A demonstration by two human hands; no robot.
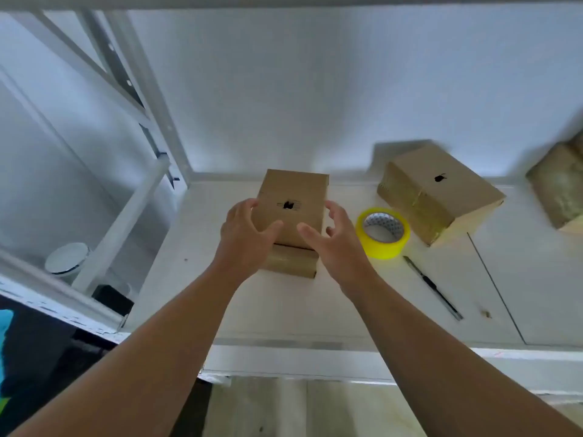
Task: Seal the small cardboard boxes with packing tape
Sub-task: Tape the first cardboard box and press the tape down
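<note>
Reaching forward over the white counter (252, 310), both bare arms extend toward a small cardboard box (293, 190) that stands near the counter's back edge, not far from its back left corner. The box lies with its long side running away from the person. A black mark sits on its top face, and its near end face shows below the top edge.

The left hand (247, 236) is at the box's left side, its fingers loosely curved by the left edge and its thumb stretched over the near part of the top. The right hand (336, 244) is at the right side, fingers spread and gently bent, with the thumb pointing in over the near edge. Neither hand has closed round the box, and blur hides whether the fingertips touch the cardboard.

A yellow roll of packing tape (383, 247) lies flat just right of the right hand. Behind it and further right, a second cardboard box (441, 193) with the same black mark sits at an angle, with glossy tape on its near faces. A third box (558, 184), shiny with tape, is cut off at the right edge. A slim utility knife (432, 288) lies toward the front edge, with a small scrap (487, 314) beside its near end. A white metal rack frame (126, 212) stands at the left.
</note>
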